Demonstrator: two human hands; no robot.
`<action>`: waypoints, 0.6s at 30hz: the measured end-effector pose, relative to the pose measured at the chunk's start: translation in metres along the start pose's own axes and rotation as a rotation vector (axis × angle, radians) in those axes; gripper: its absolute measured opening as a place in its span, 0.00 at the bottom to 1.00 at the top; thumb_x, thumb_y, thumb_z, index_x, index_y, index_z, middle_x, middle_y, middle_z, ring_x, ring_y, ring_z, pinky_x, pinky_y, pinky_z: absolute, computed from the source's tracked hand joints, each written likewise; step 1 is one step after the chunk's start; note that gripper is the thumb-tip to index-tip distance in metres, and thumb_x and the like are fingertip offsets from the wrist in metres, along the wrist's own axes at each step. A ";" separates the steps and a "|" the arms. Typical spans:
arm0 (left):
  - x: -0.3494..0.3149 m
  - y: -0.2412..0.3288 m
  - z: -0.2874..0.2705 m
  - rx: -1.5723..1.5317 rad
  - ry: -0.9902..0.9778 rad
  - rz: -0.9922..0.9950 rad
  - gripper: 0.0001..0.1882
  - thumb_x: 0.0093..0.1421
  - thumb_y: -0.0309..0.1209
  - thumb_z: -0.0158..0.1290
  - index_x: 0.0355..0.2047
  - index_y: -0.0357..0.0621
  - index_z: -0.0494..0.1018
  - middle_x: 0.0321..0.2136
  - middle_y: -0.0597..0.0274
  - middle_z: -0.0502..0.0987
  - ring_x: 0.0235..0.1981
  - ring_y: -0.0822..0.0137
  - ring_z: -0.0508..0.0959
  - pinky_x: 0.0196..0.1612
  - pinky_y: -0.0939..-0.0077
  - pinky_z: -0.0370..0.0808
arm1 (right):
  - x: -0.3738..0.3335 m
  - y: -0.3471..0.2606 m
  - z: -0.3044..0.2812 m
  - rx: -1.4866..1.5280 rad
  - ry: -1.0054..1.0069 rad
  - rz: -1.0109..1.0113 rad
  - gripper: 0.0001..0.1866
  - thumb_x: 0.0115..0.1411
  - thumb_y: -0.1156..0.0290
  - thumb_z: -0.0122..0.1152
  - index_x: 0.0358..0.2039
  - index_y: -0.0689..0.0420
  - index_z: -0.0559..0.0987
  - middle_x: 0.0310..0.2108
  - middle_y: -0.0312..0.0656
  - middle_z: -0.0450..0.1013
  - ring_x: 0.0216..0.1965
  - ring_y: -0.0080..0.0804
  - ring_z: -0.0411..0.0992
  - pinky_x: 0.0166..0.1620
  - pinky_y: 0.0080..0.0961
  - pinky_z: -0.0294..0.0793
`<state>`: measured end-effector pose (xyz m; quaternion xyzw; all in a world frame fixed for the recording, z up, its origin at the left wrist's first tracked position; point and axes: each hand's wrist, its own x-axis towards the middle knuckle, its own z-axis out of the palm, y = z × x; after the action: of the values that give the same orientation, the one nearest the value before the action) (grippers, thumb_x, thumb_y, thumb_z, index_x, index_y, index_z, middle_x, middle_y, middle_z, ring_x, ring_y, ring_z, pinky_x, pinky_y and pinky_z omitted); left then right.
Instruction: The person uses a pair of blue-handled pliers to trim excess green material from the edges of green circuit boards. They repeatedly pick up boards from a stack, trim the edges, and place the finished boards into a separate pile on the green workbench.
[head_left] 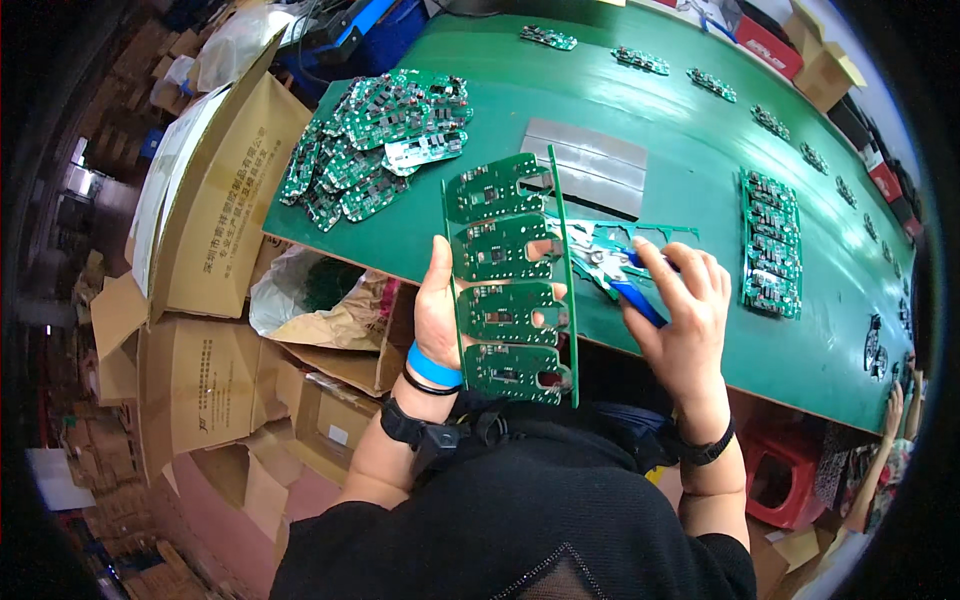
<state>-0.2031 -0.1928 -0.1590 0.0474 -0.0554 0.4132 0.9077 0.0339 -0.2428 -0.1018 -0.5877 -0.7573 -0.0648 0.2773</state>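
My left hand (436, 312) grips a green circuit board panel (508, 298) by its left edge, a blue band and a black band on the wrist. Several small boards are joined in this panel between two side rails, and it is tilted up over the table's near edge. In my right hand (692, 312) are blue-handled cutting pliers (638, 303), their jaws beside the panel's right rail. Whether the jaws touch the rail I cannot tell. Thin green frame scraps (680, 232) lie on the table behind the pliers.
On the green table (480, 60) are a heap of boards (405, 115), a grey metal plate (612, 172) and another panel (770, 250). Single boards (640, 61) line the far side. Cardboard boxes (225, 200) and a scrap bag (290, 295) stand left. Another person's hands (893, 410) show at right.
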 end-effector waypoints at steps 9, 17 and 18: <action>0.016 0.002 0.026 0.525 0.340 0.065 0.36 0.69 0.59 0.26 0.62 0.43 0.60 0.53 0.51 0.72 0.50 0.56 0.77 0.50 0.58 0.79 | -0.003 -0.017 -0.014 0.075 -0.167 -0.116 0.38 0.35 0.66 0.71 0.53 0.50 0.76 0.45 0.42 0.68 0.49 0.43 0.66 0.54 0.43 0.60; 0.017 0.002 0.037 0.625 0.304 0.092 0.33 0.70 0.55 0.27 0.63 0.43 0.58 0.53 0.53 0.72 0.50 0.60 0.77 0.50 0.63 0.79 | 0.002 -0.026 -0.009 0.011 -0.206 -0.125 0.41 0.34 0.66 0.73 0.55 0.49 0.74 0.46 0.42 0.68 0.49 0.42 0.65 0.53 0.43 0.60; 0.018 0.002 0.036 0.662 0.328 0.110 0.34 0.70 0.57 0.27 0.62 0.44 0.58 0.54 0.52 0.71 0.50 0.59 0.77 0.50 0.61 0.79 | 0.002 -0.027 -0.009 0.007 -0.204 -0.127 0.41 0.34 0.66 0.73 0.55 0.49 0.74 0.46 0.42 0.68 0.49 0.42 0.65 0.53 0.42 0.60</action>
<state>-0.1950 -0.1834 -0.1213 0.2684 0.2250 0.4588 0.8166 0.0120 -0.2528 -0.0877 -0.5410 -0.8176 -0.0194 0.1963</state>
